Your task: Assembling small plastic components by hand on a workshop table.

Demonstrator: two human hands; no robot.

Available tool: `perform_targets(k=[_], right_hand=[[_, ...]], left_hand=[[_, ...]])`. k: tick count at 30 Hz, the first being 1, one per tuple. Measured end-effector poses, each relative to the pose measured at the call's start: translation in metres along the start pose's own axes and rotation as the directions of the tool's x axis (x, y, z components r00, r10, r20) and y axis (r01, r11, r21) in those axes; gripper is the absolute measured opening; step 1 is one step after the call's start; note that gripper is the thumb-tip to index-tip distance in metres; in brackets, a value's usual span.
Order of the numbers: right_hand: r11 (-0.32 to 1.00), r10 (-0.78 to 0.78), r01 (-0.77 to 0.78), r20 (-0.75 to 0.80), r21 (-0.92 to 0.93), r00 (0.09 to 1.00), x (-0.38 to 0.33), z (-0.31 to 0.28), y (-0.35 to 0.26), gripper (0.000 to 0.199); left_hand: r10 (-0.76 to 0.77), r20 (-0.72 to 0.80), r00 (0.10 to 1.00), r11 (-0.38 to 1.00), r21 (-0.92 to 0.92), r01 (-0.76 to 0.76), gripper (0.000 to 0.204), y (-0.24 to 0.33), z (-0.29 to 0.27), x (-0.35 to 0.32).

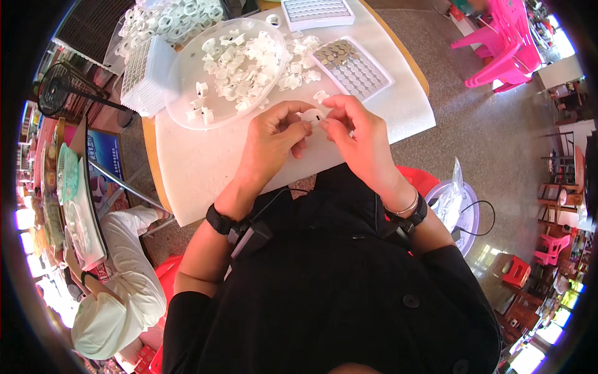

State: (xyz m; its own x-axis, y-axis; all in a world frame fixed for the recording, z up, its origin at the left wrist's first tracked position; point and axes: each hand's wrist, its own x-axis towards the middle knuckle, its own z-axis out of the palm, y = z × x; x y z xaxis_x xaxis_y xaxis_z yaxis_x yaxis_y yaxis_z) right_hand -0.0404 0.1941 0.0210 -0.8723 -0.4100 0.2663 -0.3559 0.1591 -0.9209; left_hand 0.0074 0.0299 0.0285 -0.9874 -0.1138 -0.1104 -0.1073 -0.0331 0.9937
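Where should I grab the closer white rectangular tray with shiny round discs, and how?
I'd grip the white rectangular plastic tray by its two long rims, from left and right. It lies flat, so those straight edges should steady it. Keep it level: the shiny round metallic discs bunched at its far end look loose.

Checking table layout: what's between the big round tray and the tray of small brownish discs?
A loose heap of white pieces lies between the round tray and the disc tray, per the head view.
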Motion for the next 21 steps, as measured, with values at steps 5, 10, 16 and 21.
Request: perform_targets(k=[5, 10, 16, 21], right_hand=[[0.992, 0.111, -0.117, 0.102, 0.05, 0.989, 0.002, 0.006, 0.004, 0.018], [0.997, 0.079, -0.079, 0.035, -0.012, 0.996, 0.0, 0.016, 0.013, 0.016], [0.989, 0.143, -0.144, 0.019, 0.03, 0.99, 0.001, 0.016, 0.016, 0.015], [0.989, 0.149, -0.149, -0.004, 0.01, 0.989, 0.005, 0.013, 0.021, 0.014]], left_hand=[[-0.042, -0.033, 0.999, 0.995, 0.093, 0.045, 0.021, -0.004, 0.001, 0.0], [0.113, -0.09, 0.99, 0.954, 0.289, -0.083, 0.021, -0.015, 0.005, 0.001], [0.178, -0.101, 0.979, 0.927, 0.351, -0.132, 0.021, -0.02, 0.009, 0.003], [0.227, -0.097, 0.969, 0.909, 0.377, -0.175, 0.022, -0.021, 0.011, 0.008]])
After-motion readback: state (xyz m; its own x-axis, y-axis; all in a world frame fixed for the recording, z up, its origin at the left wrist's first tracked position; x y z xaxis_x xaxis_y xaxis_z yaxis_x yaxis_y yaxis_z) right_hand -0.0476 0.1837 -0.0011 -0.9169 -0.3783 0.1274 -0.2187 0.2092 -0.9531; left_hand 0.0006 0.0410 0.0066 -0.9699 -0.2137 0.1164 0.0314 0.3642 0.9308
